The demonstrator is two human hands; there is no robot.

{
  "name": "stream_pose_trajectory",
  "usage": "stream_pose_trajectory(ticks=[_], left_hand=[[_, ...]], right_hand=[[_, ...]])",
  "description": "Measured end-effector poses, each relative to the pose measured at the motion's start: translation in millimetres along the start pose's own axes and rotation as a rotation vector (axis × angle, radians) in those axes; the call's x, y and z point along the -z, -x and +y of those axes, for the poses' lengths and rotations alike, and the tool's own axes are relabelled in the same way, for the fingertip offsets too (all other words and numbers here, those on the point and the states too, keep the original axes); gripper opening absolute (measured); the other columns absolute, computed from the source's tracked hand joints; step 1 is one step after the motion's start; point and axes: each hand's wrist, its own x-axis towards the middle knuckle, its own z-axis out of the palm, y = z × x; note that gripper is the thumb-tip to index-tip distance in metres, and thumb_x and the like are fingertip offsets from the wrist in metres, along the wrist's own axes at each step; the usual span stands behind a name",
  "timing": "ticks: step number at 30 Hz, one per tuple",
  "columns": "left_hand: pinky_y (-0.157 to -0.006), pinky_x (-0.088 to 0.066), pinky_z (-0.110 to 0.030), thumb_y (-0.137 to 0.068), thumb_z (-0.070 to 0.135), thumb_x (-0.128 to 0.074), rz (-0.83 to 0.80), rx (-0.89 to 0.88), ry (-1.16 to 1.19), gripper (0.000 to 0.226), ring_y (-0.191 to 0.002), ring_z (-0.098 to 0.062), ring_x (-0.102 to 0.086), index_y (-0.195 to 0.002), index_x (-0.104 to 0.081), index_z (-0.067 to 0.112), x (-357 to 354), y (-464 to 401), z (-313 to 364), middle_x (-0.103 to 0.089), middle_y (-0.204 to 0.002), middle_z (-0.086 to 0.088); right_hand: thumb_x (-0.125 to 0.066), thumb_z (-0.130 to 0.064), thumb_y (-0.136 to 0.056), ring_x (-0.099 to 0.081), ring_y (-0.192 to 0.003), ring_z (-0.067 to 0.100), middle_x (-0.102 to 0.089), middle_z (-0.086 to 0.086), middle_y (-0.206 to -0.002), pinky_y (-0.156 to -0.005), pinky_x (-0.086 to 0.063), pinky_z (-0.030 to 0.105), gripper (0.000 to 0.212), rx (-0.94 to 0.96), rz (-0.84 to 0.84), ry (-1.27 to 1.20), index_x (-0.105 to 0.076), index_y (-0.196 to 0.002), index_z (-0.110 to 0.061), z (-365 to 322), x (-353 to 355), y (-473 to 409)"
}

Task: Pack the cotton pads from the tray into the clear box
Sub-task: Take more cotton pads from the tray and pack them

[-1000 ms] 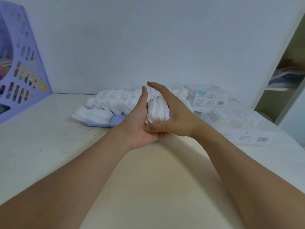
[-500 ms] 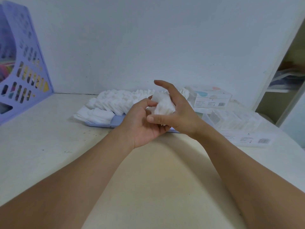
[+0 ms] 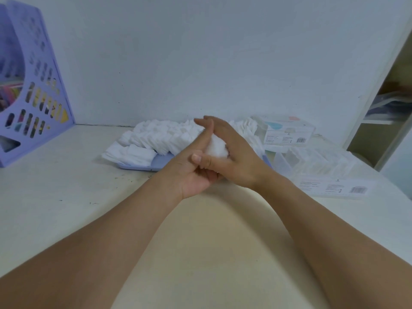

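Observation:
A stack of white cotton pads (image 3: 215, 148) sits between my two hands, just in front of the tray. My left hand (image 3: 193, 172) presses against its left side with fingers straight up. My right hand (image 3: 234, 157) grips the stack from the right, thumb curled under it. Behind them a lilac tray (image 3: 160, 163) carries heaps of loose cotton pads (image 3: 160, 137). The clear box (image 3: 312, 162) lies open to the right, partly filled with rows of pads, with its labelled clear lid (image 3: 334, 188) in front of it.
A second labelled pad box (image 3: 287, 132) stands behind the clear box near the wall. A lilac file rack (image 3: 31, 90) stands at the far left. A shelf unit (image 3: 388, 103) rises at the right beyond the table's edge. Bare tabletop (image 3: 200, 253) lies under my forearms.
My left fingers uncurled and straightened against the stack. Both hands squeezed the pads tighter, so less of the stack shows.

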Motion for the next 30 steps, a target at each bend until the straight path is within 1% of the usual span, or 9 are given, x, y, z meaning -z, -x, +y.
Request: stream_pose_trajectory(ticks=[6,9,12,15,18,23,25,27,30], left_hand=[[-0.109,-0.047,-0.044,-0.102,0.03,-0.053,-0.038,0.011,-0.183,0.04,-0.126,-0.025,-0.061,-0.138,-0.057,0.015,7.8,0.8,6.8,-0.065,-0.134,-0.012],[-0.102,-0.048,-0.04,-0.095,0.022,-0.062,0.051,-0.055,-0.244,0.027,-0.112,-0.026,-0.065,-0.118,-0.066,0.009,8.9,2.3,16.1,-0.065,-0.126,-0.015],[-0.074,-0.059,-0.033,-0.088,0.012,-0.072,0.258,-0.351,-0.202,0.014,-0.089,-0.019,-0.073,-0.101,-0.07,0.007,24.7,8.6,53.1,-0.074,-0.106,-0.01],[-0.081,-0.061,-0.042,-0.08,0.007,-0.081,0.528,-0.659,-0.335,0.012,-0.088,-0.022,-0.073,-0.088,-0.073,0.01,60.8,33.5,101.1,-0.076,-0.091,-0.007],[-0.09,-0.059,-0.045,-0.079,0.014,-0.084,0.741,-0.697,-0.504,0.014,-0.092,-0.023,-0.072,-0.085,-0.072,0.016,110.0,58.5,122.5,-0.075,-0.093,-0.003],[-0.069,-0.063,-0.031,-0.083,0.019,-0.082,0.898,-0.694,-0.292,0.019,-0.096,-0.015,-0.07,-0.095,-0.067,0.024,160.6,79.3,121.6,-0.071,-0.103,0.006],[-0.057,-0.061,-0.028,-0.084,0.018,-0.082,0.958,-0.705,-0.284,0.022,-0.094,-0.017,-0.068,-0.099,-0.065,0.017,163.4,76.4,119.0,-0.067,-0.105,0.002],[-0.054,-0.059,-0.027,-0.086,0.019,-0.079,0.966,-0.696,-0.287,0.034,-0.095,-0.02,-0.065,-0.112,-0.06,0.009,163.4,70.8,117.2,-0.062,-0.11,-0.002],[-0.057,-0.059,-0.029,-0.098,0.02,-0.064,0.934,-0.652,-0.192,0.03,-0.101,-0.024,-0.061,-0.123,-0.052,0.009,165.6,65.1,121.6,-0.057,-0.121,-0.007]], right_hand=[[-0.051,-0.048,-0.097,-0.014,-0.15,-0.007,-0.02,-0.015,-0.167,-0.121,-0.014,0.019,0.075,0.016,0.062,-0.04,-0.017,-0.161,-0.029,-7.7,-2.1,1.5],[-0.032,-0.052,-0.105,-0.012,-0.149,-0.009,-0.012,-0.017,-0.168,-0.119,-0.016,0.015,0.063,-0.075,0.002,-0.218,-0.011,-0.162,-0.034,-12.1,-7.8,0.1],[-0.033,-0.042,-0.109,-0.04,-0.141,0.005,-0.041,-0.006,-0.157,-0.118,-0.034,0.027,0.048,-0.188,0.281,-0.381,-0.038,-0.153,-0.025,-13.6,-16.9,-7.1],[-0.068,-0.032,-0.096,-0.066,-0.096,0.011,-0.071,-0.002,-0.109,-0.09,-0.054,0.032,0.026,-0.257,0.247,-0.074,-0.069,-0.117,-0.016,-22.7,-33.4,-23.1],[-0.082,-0.045,-0.079,-0.065,-0.087,0.013,-0.069,-0.004,-0.097,-0.077,-0.053,0.029,0.042,-0.263,0.019,0.173,-0.069,-0.108,-0.017,-38.7,-73.1,-48.5],[-0.074,-0.078,-0.066,-0.058,-0.106,0.026,-0.061,0.003,-0.11,-0.083,-0.05,0.038,0.083,-0.312,-0.051,0.688,-0.056,-0.114,-0.013,-54.9,-147.7,-91.3],[-0.069,-0.081,-0.068,-0.061,-0.101,0.025,-0.063,0.002,-0.103,-0.077,-0.049,0.036,0.073,-0.333,-0.039,0.734,-0.06,-0.101,-0.016,-53.9,-165.5,-103.6],[-0.066,-0.076,-0.075,-0.059,-0.079,0.02,-0.059,-0.004,-0.08,-0.055,-0.037,0.029,0.059,-0.326,-0.015,0.704,-0.048,-0.073,-0.02,-51.4,-176.4,-112.1],[-0.063,-0.059,-0.086,-0.051,-0.067,0.019,-0.046,-0.005,-0.067,-0.048,-0.025,0.027,0.05,-0.304,0.023,0.724,-0.037,-0.066,-0.021,-44.0,-178.0,-120.2]])
